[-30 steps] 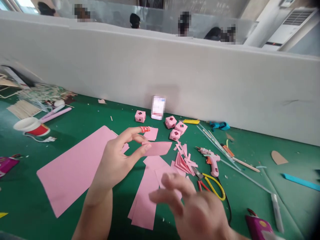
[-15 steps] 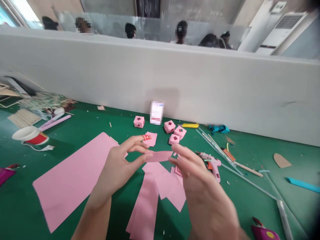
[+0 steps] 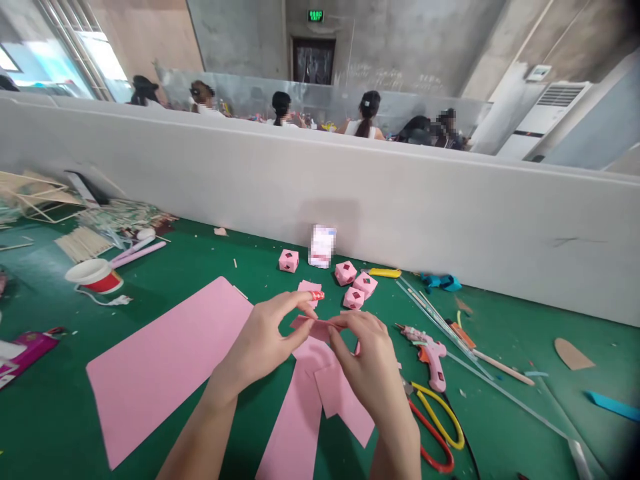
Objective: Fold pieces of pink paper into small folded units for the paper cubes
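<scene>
Between my hands is a small piece of pink paper (image 3: 320, 329), held up over the table and folded or bent. My left hand (image 3: 273, 337) pinches its left part between thumb and fingers; a red and white wrap circles one fingertip. My right hand (image 3: 367, 347) pinches the right end. Below lie pink paper strips (image 3: 295, 427) and smaller cut pieces (image 3: 345, 393). Just beyond my left fingers is a small stack of pink paper (image 3: 309, 287). Several folded pink paper cubes with diamond-shaped holes (image 3: 289, 261) stand farther back, beside a propped phone (image 3: 322, 247).
A large pink sheet (image 3: 170, 370) lies on the left, with a paper cup (image 3: 95, 275) and thin sticks (image 3: 83, 245) behind it. On the right are a pink glue gun (image 3: 430, 353), scissors (image 3: 440, 427) and a yellow cutter (image 3: 385, 273). A white partition (image 3: 225, 173) borders the green table.
My right hand has turned and drawn in, its fingers now pinching the paper's end. The hands are closer together. The view has tilted up, and the scissors now show.
</scene>
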Demonstrator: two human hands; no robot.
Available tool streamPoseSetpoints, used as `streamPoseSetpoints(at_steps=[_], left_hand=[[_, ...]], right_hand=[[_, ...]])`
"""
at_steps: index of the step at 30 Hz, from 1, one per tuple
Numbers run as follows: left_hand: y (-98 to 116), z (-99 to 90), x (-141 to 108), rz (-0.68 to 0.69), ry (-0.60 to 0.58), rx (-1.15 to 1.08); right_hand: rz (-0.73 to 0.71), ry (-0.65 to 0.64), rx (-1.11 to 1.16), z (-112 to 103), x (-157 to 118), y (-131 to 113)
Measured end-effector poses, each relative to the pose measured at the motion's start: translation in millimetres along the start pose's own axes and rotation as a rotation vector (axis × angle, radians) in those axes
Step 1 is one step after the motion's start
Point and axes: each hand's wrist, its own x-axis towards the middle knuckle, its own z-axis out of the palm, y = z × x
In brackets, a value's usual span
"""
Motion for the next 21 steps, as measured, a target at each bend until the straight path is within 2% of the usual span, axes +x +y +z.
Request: streamPoseSetpoints(at_steps=[4, 7, 11, 15, 16, 19, 21], left_hand=[[-11.6, 0.9, -4.0, -0.02, -0.033, -0.057], [-39.1, 10.1, -10.8, -0.168, -0.103, -0.233], [-75.2, 27.7, -34.7, -0.349, -0.256, -0.349], [-89.9, 33.5, -63.3, -0.397, -0.349, -0.389], [-92.1, 32.5, -68.5, -0.394, -0.351, -0.375], [-99.1, 25.4, -78.0, -0.433, -0.242, -0.324], [-102.3, 19.9, -80.9, -0.488, -0.19, -0.385]], right_hand=[[0.055, -0.06, 0.147, 8.2, -3.3, -1.4], [0.143, -0.163, 0.229, 25.4, -10.1, 7.7], [0.199, -0.28, 0.154, 50.7, -28.4, 25.6], [0.222, -0.347, 0.162, 56.8, -50.4, 32.7], [0.232, -0.358, 0.171, 54.6, -54.6, 32.6], [0.268, -0.334, 0.205, 43.4, -62.8, 31.8], [0.281, -0.292, 0.256, 36.9, -65.4, 32.4]])
